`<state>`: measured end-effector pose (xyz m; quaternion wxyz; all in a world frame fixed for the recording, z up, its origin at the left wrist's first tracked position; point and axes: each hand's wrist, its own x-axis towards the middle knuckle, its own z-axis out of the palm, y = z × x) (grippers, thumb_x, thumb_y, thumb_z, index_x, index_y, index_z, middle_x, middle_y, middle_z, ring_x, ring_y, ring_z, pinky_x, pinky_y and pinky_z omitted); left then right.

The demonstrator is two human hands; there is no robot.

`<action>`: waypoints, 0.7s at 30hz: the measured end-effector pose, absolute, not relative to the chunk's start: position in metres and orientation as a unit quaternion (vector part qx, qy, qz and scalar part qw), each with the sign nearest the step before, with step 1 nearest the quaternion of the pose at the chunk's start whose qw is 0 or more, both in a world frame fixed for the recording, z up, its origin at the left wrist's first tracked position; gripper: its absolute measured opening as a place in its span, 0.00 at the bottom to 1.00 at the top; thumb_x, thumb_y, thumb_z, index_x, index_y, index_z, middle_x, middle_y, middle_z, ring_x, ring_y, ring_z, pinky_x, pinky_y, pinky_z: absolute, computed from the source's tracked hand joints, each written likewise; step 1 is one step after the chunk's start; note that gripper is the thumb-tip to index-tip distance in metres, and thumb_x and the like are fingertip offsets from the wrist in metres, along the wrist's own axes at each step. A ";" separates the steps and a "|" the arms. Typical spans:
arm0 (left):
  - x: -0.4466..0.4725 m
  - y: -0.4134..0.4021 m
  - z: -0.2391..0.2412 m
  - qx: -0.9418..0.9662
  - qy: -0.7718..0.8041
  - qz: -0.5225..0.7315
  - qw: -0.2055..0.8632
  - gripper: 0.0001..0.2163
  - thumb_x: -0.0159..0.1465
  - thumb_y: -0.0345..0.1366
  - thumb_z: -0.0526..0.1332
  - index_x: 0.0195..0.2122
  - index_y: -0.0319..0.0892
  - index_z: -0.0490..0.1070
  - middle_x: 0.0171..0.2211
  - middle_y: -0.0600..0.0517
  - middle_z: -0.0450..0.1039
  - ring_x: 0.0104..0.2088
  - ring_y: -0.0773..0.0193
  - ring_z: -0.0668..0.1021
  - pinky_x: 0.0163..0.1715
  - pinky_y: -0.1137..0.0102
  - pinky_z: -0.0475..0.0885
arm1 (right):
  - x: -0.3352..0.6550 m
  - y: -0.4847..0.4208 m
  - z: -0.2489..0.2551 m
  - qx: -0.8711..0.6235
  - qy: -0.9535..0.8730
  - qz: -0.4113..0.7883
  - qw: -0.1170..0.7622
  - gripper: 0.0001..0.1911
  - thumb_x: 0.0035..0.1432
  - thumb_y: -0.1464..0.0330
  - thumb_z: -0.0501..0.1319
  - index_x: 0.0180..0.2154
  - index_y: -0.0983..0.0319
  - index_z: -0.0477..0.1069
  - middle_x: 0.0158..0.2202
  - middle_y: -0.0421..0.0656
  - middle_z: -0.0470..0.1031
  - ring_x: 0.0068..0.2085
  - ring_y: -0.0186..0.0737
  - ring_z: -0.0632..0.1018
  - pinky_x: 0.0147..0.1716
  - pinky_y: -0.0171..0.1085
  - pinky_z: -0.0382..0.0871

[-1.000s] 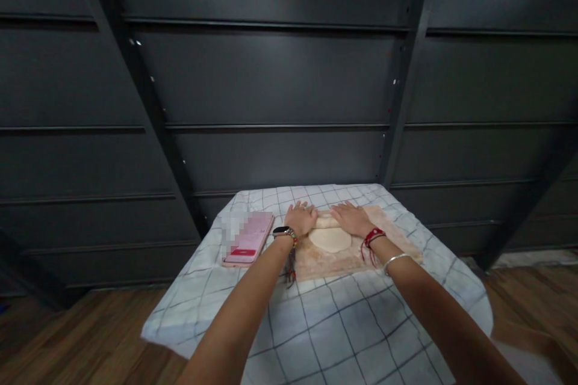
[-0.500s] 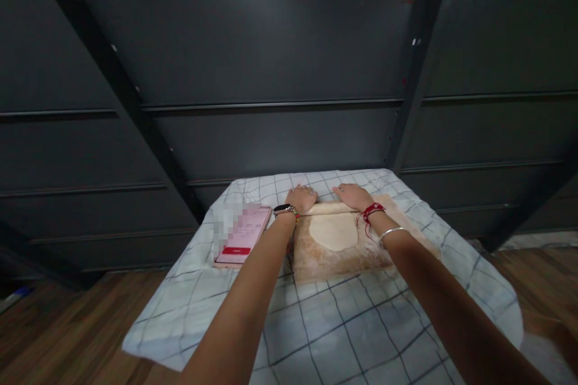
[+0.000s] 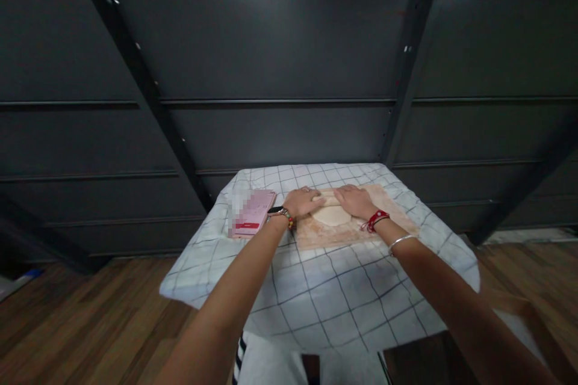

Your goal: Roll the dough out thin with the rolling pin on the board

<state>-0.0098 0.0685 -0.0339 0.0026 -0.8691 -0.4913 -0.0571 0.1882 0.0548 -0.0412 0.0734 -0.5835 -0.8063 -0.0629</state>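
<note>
A pale rolling pin [image 3: 329, 200] lies crosswise on a flat, round piece of dough [image 3: 332, 216]. My left hand [image 3: 301, 201] covers the pin's left end, its thumb stretched along the pin. Over the right end sits my right hand [image 3: 354, 200], its fingers bent forward across the pin. Both palms face down, and they hide most of the pin. Under the dough is a flour-dusted brown sheet or board [image 3: 316, 242]; I cannot tell which.
A pink phone [image 3: 253, 210] with a lit screen lies left of my left hand. A white checked cloth [image 3: 311, 280] covers the small table. Behind it rises a dark panelled wall [image 3: 271, 42]. Wooden flooring [image 3: 121, 307] surrounds the table.
The pin and both hands have moved nearer to me over the dough, covering more of it. My view has shifted, and my lap now shows at the bottom.
</note>
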 end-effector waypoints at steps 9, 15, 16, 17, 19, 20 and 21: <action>-0.008 0.057 -0.030 -0.861 -0.508 -0.030 0.012 0.25 0.61 0.51 0.52 0.56 0.45 0.66 0.55 0.46 0.68 0.57 0.51 0.66 0.54 0.56 0.61 | 0.185 0.031 -0.034 -0.589 -0.802 -0.059 0.080 0.27 0.69 0.60 0.36 0.50 0.61 0.69 0.53 0.48 0.72 0.54 0.45 0.70 0.49 0.44 0.62; -0.016 0.063 -0.032 -0.872 -0.488 -0.040 0.011 0.25 0.62 0.53 0.52 0.56 0.46 0.66 0.54 0.47 0.70 0.55 0.53 0.69 0.52 0.59 0.63 | 0.179 0.031 -0.026 -0.599 -0.797 -0.065 0.052 0.26 0.70 0.61 0.37 0.50 0.62 0.69 0.52 0.50 0.73 0.52 0.42 0.71 0.50 0.40 0.59; -0.016 0.064 -0.032 -0.874 -0.485 -0.041 0.010 0.25 0.62 0.53 0.51 0.56 0.46 0.66 0.54 0.48 0.70 0.54 0.54 0.70 0.52 0.60 0.64 | 0.178 0.031 -0.025 -0.602 -0.795 -0.064 0.048 0.27 0.70 0.61 0.36 0.51 0.63 0.69 0.51 0.50 0.73 0.52 0.42 0.71 0.50 0.39 0.58; -0.017 0.065 -0.032 -0.874 -0.484 -0.042 0.009 0.26 0.63 0.54 0.51 0.57 0.47 0.66 0.54 0.48 0.70 0.54 0.54 0.70 0.52 0.62 0.64 | 0.177 0.031 -0.024 -0.604 -0.794 -0.062 0.045 0.27 0.70 0.61 0.36 0.52 0.64 0.68 0.51 0.51 0.73 0.52 0.42 0.71 0.49 0.39 0.58; -0.016 0.067 -0.032 -0.872 -0.488 -0.039 0.004 0.26 0.63 0.56 0.50 0.57 0.47 0.66 0.54 0.48 0.70 0.54 0.54 0.71 0.51 0.63 0.65 | 0.175 0.030 -0.022 -0.605 -0.793 -0.059 0.043 0.28 0.70 0.61 0.35 0.53 0.66 0.67 0.52 0.53 0.72 0.52 0.41 0.70 0.49 0.38 0.57; -0.015 0.068 -0.032 -0.869 -0.494 -0.036 0.002 0.27 0.63 0.56 0.50 0.57 0.47 0.66 0.54 0.48 0.70 0.53 0.54 0.71 0.51 0.64 0.65 | 0.175 0.030 -0.022 -0.606 -0.792 -0.057 0.042 0.28 0.70 0.61 0.34 0.54 0.67 0.66 0.52 0.53 0.72 0.52 0.41 0.70 0.50 0.38 0.56; -0.014 0.068 -0.032 -0.865 -0.501 -0.034 0.001 0.28 0.62 0.57 0.50 0.57 0.46 0.67 0.54 0.47 0.70 0.53 0.54 0.71 0.51 0.63 0.64 | 0.175 0.029 -0.022 -0.607 -0.792 -0.056 0.042 0.28 0.70 0.62 0.34 0.55 0.67 0.65 0.53 0.53 0.71 0.52 0.41 0.69 0.50 0.38 0.55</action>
